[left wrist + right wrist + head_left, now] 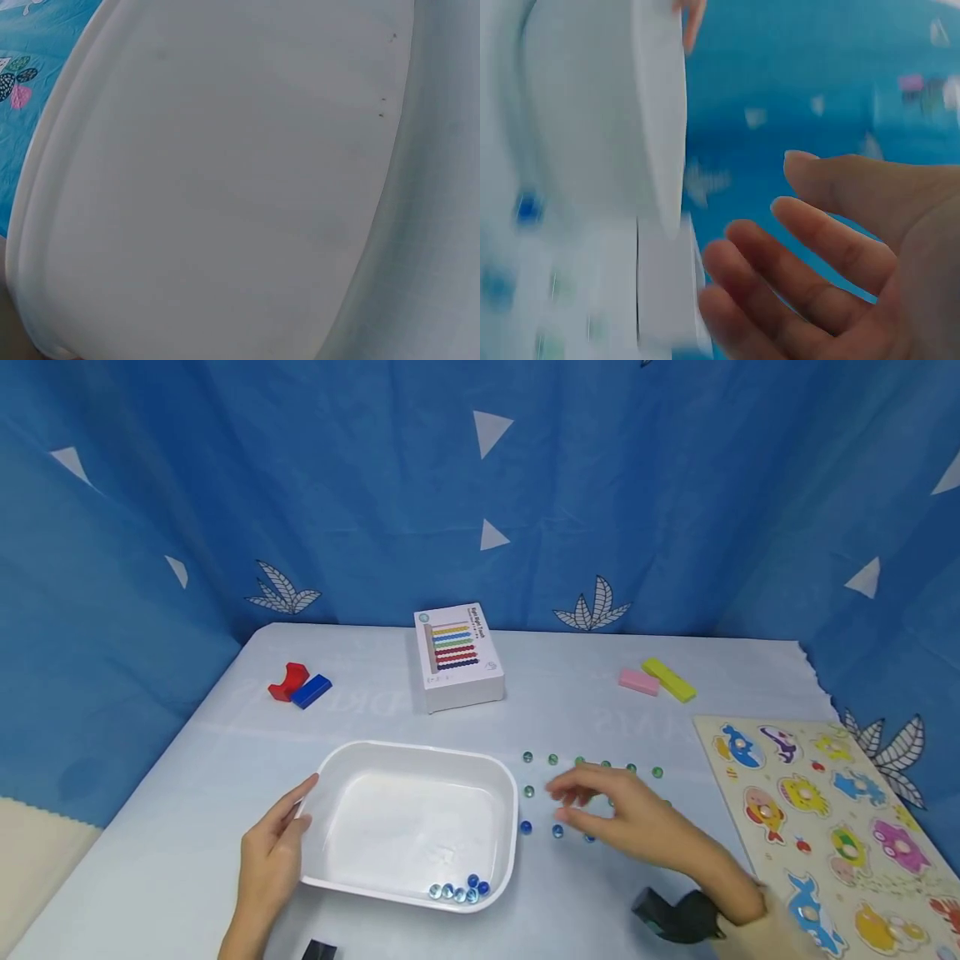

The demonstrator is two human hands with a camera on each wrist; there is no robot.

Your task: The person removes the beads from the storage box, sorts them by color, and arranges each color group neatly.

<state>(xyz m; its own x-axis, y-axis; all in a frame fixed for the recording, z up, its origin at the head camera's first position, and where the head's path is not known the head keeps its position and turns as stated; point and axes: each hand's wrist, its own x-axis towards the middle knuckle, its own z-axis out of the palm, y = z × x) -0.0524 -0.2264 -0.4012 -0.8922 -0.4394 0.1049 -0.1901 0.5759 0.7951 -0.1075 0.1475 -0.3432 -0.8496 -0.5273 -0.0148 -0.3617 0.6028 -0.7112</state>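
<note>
My left hand (268, 852) grips the left rim of a white plastic basin (408, 747), thumb at the rim. Blue and clear marbles (459, 895) lie together in the basin's near right corner. My right hand (618, 810) is held over the table right of the basin, fingers loosely bent and apart, with nothing between them in the right wrist view. Around and partly behind it are green marbles (552, 759) in a row, another green marble (528, 791), and blue marbles (526, 827) nearer me. The basin's pale wall (210, 180) fills most of the left wrist view.
A white box (461, 660) with a colourful bead picture stands at the back. Red (289, 682) and blue blocks (311, 692) lie back left, pink (638, 682) and yellow blocks (669, 680) back right. A sea-animal puzzle board (817, 810) covers the right side.
</note>
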